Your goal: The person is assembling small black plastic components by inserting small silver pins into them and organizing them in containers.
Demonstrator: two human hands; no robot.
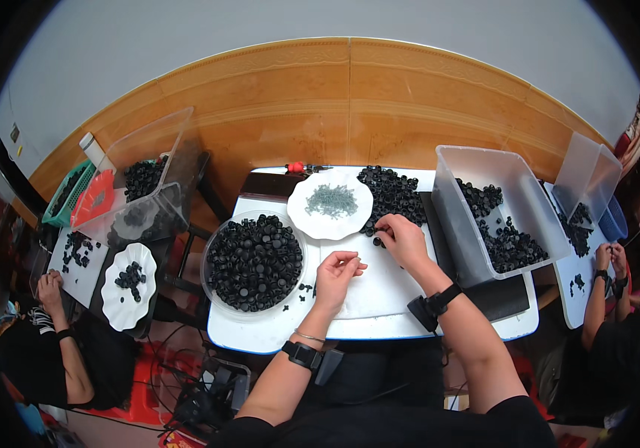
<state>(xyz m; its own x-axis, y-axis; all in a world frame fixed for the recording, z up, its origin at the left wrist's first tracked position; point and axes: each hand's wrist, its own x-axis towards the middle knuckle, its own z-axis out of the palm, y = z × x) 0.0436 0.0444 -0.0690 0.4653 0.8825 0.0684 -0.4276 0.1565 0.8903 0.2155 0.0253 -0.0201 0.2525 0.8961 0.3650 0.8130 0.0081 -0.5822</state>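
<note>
White tabletop (379, 287) carried the work, its near edge curving just ahead of the person's lap. Left hand (337, 272) hovered over bare table near centre, fingers curled, thumb and forefinger pinched on something too small to identify. Right hand (402, 237), at one o'clock from the left, was bent down with fingertips closed on a small black round plastic cap (378, 241) at the near edge of the loose heap of black caps (393, 196).

Round clear dish of black caps (253, 261) sat at nine o'clock from the left hand, its rim just beside a few stray caps. White round plate of small grey-green pins (331, 204) lay at twelve o'clock, touching the heap's left side. Clear rectangular plastic bin (454, 216), part-filled with black caps, stood at three o'clock from the right hand, its wall close to the wrist.

Open room: bare white strip between the hands and the near edge. Other workers' tables flanked both sides, well apart.
</note>
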